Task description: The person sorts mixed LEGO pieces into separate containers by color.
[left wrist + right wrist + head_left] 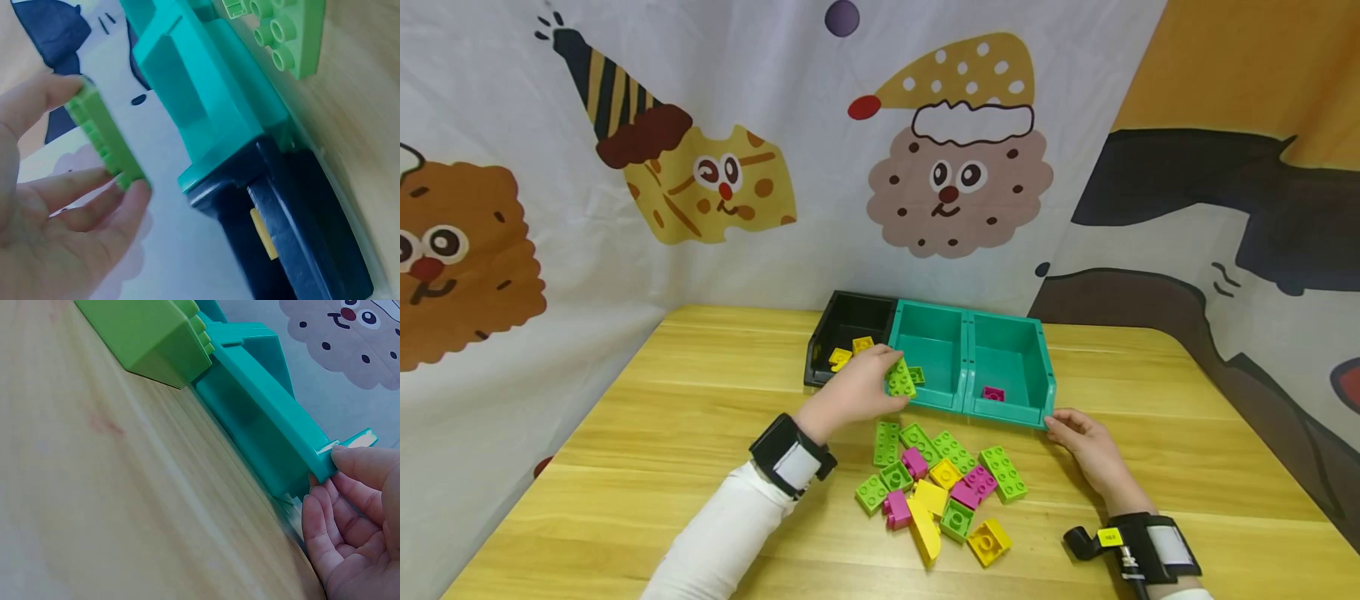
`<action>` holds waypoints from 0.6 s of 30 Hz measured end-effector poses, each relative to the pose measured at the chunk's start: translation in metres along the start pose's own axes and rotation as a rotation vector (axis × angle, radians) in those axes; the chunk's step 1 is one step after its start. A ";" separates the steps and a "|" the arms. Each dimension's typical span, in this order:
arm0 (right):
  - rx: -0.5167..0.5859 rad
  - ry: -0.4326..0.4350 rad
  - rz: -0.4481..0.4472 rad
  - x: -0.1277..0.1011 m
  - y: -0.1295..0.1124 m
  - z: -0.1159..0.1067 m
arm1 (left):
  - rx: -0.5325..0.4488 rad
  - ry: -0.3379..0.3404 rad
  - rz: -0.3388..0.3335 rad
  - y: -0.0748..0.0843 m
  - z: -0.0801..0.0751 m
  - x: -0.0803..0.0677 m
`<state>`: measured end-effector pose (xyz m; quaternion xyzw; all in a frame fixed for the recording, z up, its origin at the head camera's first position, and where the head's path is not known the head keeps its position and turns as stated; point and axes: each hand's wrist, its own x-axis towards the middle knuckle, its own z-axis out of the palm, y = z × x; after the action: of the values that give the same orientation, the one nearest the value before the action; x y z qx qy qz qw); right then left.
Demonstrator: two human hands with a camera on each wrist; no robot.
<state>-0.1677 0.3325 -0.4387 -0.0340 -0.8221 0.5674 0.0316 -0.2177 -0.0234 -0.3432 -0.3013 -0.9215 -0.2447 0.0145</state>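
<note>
My left hand [857, 386] pinches a light green building brick [900, 377] between thumb and fingers, over the front of the middle teal bin [928, 307]. In the left wrist view the brick [109, 134] is seen edge-on, held by its ends. My right hand [1090, 450] grips the front right corner of the right teal bin [1011, 417], thumb on the rim and fingers under it, as the right wrist view also shows. A green brick [917, 376] lies in the middle bin, partly behind the held one. The right bin contains a magenta brick [993, 393].
The black bin [857, 302], joined to the teal ones at left, holds yellow bricks [862, 343]. In front of the bins lies a loose pile of green [1002, 473], magenta [897, 510] and yellow bricks [989, 542] on the wooden table [700, 400]. A printed cloth [820, 208] hangs behind.
</note>
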 end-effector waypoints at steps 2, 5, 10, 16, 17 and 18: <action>0.002 -0.001 -0.002 0.000 0.000 0.001 | -0.005 0.020 -0.001 0.001 0.003 0.010; 0.002 -0.002 -0.001 0.001 -0.001 0.001 | -0.010 0.043 -0.017 0.001 0.007 0.023; 0.005 -0.003 -0.011 0.001 0.000 0.002 | -0.018 0.036 -0.034 0.000 0.017 0.043; 0.012 -0.004 -0.013 0.001 0.001 0.001 | 0.048 -0.003 -0.092 0.005 0.037 0.062; 0.014 -0.005 -0.011 0.001 0.001 0.001 | 0.068 -0.011 -0.098 0.007 0.040 0.065; 0.015 -0.003 -0.010 0.001 0.001 0.001 | 0.083 -0.018 -0.103 0.008 0.043 0.067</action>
<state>-0.1685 0.3317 -0.4401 -0.0287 -0.8181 0.5734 0.0332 -0.2626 0.0386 -0.3655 -0.2548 -0.9452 -0.2041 0.0063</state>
